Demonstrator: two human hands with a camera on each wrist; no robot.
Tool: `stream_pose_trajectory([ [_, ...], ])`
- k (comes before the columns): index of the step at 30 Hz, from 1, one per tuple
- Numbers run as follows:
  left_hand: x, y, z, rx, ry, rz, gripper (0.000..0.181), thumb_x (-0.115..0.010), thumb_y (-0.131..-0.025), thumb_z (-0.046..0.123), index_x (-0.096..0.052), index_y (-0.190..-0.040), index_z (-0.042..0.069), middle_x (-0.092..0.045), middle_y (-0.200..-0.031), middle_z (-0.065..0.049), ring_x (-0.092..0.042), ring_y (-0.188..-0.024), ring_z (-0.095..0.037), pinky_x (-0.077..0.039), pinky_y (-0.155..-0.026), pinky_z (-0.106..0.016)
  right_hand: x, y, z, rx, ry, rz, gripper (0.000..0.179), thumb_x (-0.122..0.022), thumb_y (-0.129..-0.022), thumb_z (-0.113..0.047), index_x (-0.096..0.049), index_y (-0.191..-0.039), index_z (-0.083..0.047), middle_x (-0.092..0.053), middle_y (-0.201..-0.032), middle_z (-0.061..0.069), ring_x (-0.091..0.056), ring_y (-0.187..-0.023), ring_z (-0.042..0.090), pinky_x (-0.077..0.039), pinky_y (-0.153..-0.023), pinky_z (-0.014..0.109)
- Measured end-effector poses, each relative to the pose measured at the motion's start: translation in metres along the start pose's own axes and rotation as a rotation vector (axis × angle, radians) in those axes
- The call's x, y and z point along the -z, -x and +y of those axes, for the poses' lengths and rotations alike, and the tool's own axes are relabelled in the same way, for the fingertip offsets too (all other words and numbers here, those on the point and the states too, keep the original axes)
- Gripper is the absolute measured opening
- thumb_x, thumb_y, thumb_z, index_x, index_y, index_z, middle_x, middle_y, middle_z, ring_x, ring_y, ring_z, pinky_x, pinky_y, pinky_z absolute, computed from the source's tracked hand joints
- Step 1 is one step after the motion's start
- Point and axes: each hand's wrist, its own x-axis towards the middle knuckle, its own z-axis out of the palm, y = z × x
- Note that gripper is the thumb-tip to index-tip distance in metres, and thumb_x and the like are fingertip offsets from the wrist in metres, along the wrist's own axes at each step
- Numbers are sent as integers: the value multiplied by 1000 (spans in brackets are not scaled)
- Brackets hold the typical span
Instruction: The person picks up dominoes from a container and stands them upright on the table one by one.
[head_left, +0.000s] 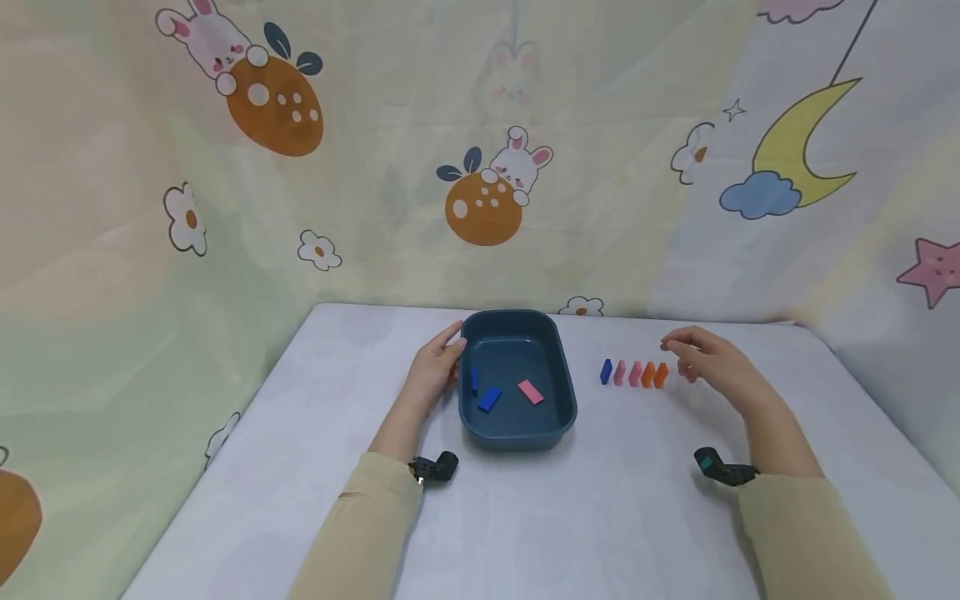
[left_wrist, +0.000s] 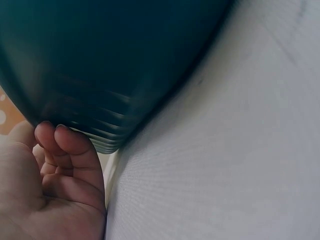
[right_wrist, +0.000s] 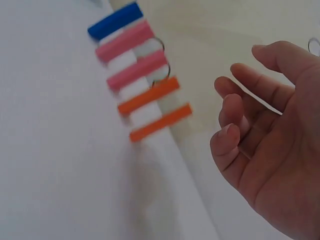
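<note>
A dark teal plastic bin [head_left: 517,437] stands on the table. Two blue domino blocks [head_left: 490,399] and a pink one [head_left: 531,392] are inside it; one of the blue ones is upright against the left wall. At the bin's left rim, my left hand [head_left: 431,367] holds the edge, curled fingers [left_wrist: 75,150] against the outer wall. Right of the bin, a row of dominoes stands on end: one blue [head_left: 606,372], two pink [head_left: 635,373], two orange [head_left: 661,375]. Just right of the last orange one hovers my right hand [head_left: 708,362], fingers loosely bent, holding nothing.
A white-covered table [head_left: 570,525] carries everything. Behind it hangs a patterned cloth [head_left: 390,167] with rabbits, flowers and a moon. Each wrist wears a small black camera, such as the one on the right wrist [head_left: 723,468].
</note>
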Motion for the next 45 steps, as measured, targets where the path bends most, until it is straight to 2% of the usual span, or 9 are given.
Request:
stream_pose_trajectory([
  [5,-1,0,1,-11,22,-13,44,-63,-97,38,-54,-139,37,-60,-76,-3,-54,-64,-14,-47,-61,-25,-9,-12,-40,85,9,-33,48,-45,-101,-53,-55,-129,-16,-57,-112,15,-55,-93,35,-50,-79,38],
  [9,-1,0,1,-15,21,-14,44,-63,-96,39,-53,-139,38,-61,-79,-4,-54,-65,-15,-48,-63,-26,-27,-27,-78,178,3,-99,38,-50,-101,-47,-60,-122,-17,-60,-107,11,-57,-84,32,-51,-76,38],
  [12,0,0,0,-15,22,-14,44,-63,-96,39,-53,-139,39,-61,-80,-5,-54,-65,-15,-48,-63,-26,-46,-38,-105,240,8,-190,36,-53,-100,-43,-62,-120,-15,-64,-106,10,-59,-79,28,-52,-74,36],
  [16,0,-1,-1,-16,36,-17,44,-63,-97,37,-54,-140,37,-60,-79,-4,-54,-65,-15,-48,-62,-26,-73,-53,-136,275,2,-340,35,-55,-100,-41,-63,-120,-14,-65,-113,12,-60,-82,27,-53,-73,34],
  [22,1,0,-1,-8,36,-14,43,-62,-97,37,-54,-140,36,-61,-79,-3,-55,-65,-14,-48,-62,-25,-112,-75,-166,305,34,-502,25,-53,-102,-37,-66,-115,-20,-64,-120,14,-62,-87,31,-54,-76,37],
  [27,2,1,0,-5,20,-21,43,-62,-96,42,-54,-138,40,-61,-77,-2,-54,-66,-15,-48,-63,-25,-140,-90,-174,277,60,-596,29,-51,-103,-33,-66,-119,-14,-66,-118,8,-64,-86,27,-56,-75,37],
  [36,2,0,-2,-16,-3,-36,44,-61,-96,47,-52,-139,43,-61,-77,-1,-54,-67,-16,-46,-63,-26,-172,-94,-177,251,53,-626,20,-51,-103,-27,-66,-114,-20,-65,-115,4,-64,-85,23,-56,-74,34],
  [41,2,0,-2,-21,-3,-37,43,-61,-96,45,-53,-138,42,-61,-75,-3,-54,-65,-16,-46,-63,-26,-179,-95,-168,213,44,-530,19,-52,-101,-23,-67,-111,-16,-65,-106,6,-61,-78,22,-54,-70,32],
  [45,2,0,-1,-28,-16,-23,42,-60,-97,43,-54,-139,41,-62,-76,-5,-55,-63,-15,-46,-61,-26,-183,-98,-160,215,87,-449,16,-54,-100,-18,-67,-108,-12,-61,-95,6,-57,-73,21,-50,-66,30],
])
